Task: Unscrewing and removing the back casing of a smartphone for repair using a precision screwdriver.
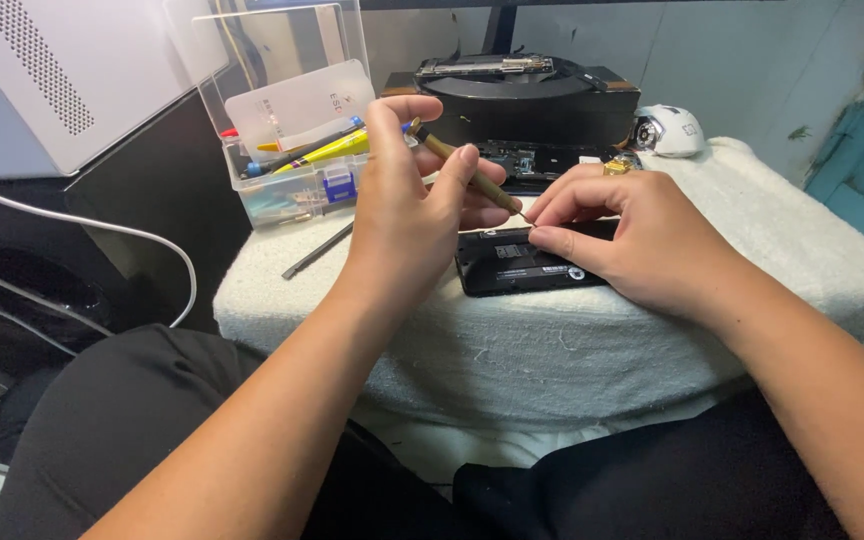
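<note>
Your left hand [407,205] has its fingers [460,172] pinched narrow around a slim brass-coloured screwdriver [467,175], the shaft tilted with its tip down at about 4 o'clock, meeting the upper edge of the opened black device [512,262]. Your right hand [617,225] lies at 3 o'clock of that tip, its fingers curled close and pressing on the device's top edge and right end; whether they pinch anything small you cannot tell. The device lies flat on the white towel-covered surface [752,210], near the middle, with bare towel toward 6 o'clock up to the front edge by your lap and more toward 3 o'clock. At 9 o'clock of the device a thin dark rod [317,250] lies loose on the towel, close to the left edge. At 11 o'clock stands a clear plastic box [282,190] with its lid up, holding a yellow-handled tool [327,152], a card and small blue parts. At 12 o'clock sits a black machine [527,95], and at 1 o'clock a white mouse [670,130] near the back edge.
</note>
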